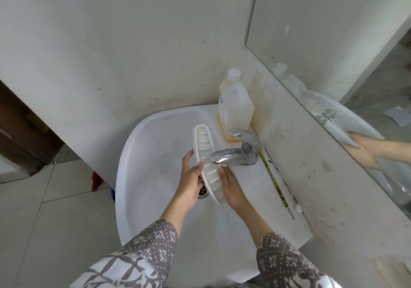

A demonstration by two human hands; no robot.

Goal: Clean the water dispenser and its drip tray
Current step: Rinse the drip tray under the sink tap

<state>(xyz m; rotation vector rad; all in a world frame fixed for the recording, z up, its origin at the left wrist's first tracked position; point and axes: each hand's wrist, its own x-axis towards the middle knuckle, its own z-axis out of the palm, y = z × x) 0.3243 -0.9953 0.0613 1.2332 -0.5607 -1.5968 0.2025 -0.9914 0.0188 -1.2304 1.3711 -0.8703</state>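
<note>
Holding the drip tray point(205, 154) over the basin of the sink point(142, 145), the person has both hands on it. The tray is a long, narrow white plastic piece with rounded ends, a raised rim and a row of oval slots running along its length. It is tilted, its slotted face turned up toward the tap point(235, 152), with its far end reaching toward the back of the sink and its near end low, close above the drain point(202, 193).

The left hand point(189, 183) is on the tray's outer long edge, on the side away from the tap; its grip is closed on the rim, thumb lying on the slotted face and fingers curled behind. The right hand point(231, 187) is at the near end of the tray, on the tap side, its fingers wrapped around that end from beneath, thumb tip on the face.

The tap's spout passes just over the middle of the tray; whether water is running cannot be told. Behind the tap, on the sink's back ledge against the wall, stands a translucent bottle point(234, 107) with orange liquid low inside. Right of the tap a mirror point(333, 42) shows a hand and the tray reflected.
</note>
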